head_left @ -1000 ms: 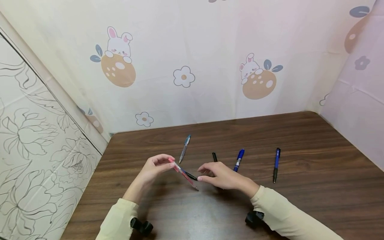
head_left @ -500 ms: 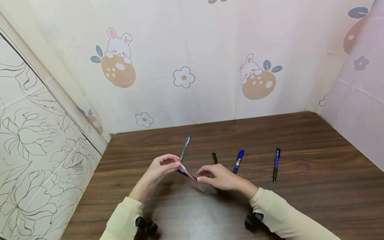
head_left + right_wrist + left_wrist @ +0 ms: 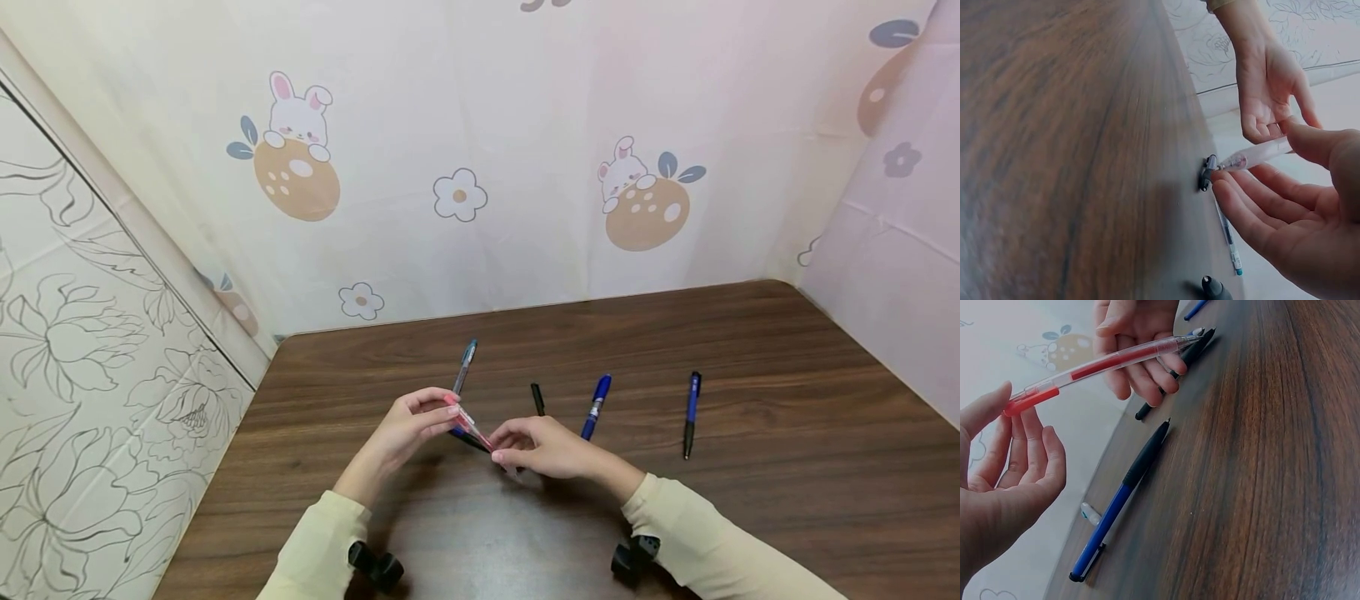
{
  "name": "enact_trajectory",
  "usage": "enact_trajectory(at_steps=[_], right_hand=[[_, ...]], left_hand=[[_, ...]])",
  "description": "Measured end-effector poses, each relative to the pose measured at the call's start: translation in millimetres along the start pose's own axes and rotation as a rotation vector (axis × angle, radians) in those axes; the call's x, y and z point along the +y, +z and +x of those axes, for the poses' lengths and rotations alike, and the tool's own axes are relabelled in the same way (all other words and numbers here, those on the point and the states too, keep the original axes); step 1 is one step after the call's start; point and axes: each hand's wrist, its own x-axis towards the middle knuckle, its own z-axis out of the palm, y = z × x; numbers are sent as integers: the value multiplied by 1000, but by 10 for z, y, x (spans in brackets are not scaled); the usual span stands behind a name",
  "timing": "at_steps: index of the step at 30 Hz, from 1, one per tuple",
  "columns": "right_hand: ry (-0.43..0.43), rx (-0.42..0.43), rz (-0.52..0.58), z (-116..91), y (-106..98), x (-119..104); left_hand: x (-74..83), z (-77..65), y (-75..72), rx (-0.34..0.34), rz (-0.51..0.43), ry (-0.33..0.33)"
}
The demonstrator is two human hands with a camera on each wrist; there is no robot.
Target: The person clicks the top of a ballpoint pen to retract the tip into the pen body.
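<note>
My left hand (image 3: 397,437) pinches a clear pen with red ink (image 3: 1116,360) by its clip end, between thumb and fingertips. The pen slants down to the right above the table, its metal tip toward my right hand (image 3: 551,446). That hand's thumb and relaxed fingers lie on either side of the pen's front half; the left wrist view shows a gap between thumb and barrel. Below the red pen lies a blue pen with a black grip (image 3: 1109,515). A clear pen with a teal end (image 3: 467,360) lies just behind my left hand, partly hidden by it.
Behind my right hand lie a black pen (image 3: 537,400) and a blue pen (image 3: 597,407), both partly covered by it. Farther right is another blue-and-black pen (image 3: 692,415). A patterned curtain (image 3: 525,250) rises along the back edge of the brown wooden table (image 3: 765,350).
My left hand has moved right with the red pen, bringing its front end between my right thumb and fingers. My right hand has barely moved.
</note>
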Motion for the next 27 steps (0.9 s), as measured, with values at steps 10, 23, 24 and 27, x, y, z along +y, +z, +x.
enact_trajectory(at_steps=[10, 23, 24, 27], right_hand=[[18, -44, 154, 29, 15, 50], [116, -48, 430, 16, 7, 84], [133, -41, 449, 15, 6, 88], [165, -29, 496, 16, 5, 94]], left_hand=[[-37, 27, 23, 8, -3, -20], [-83, 37, 71, 68, -14, 9], [-86, 37, 80, 72, -18, 12], [-93, 42, 112, 88, -39, 19]])
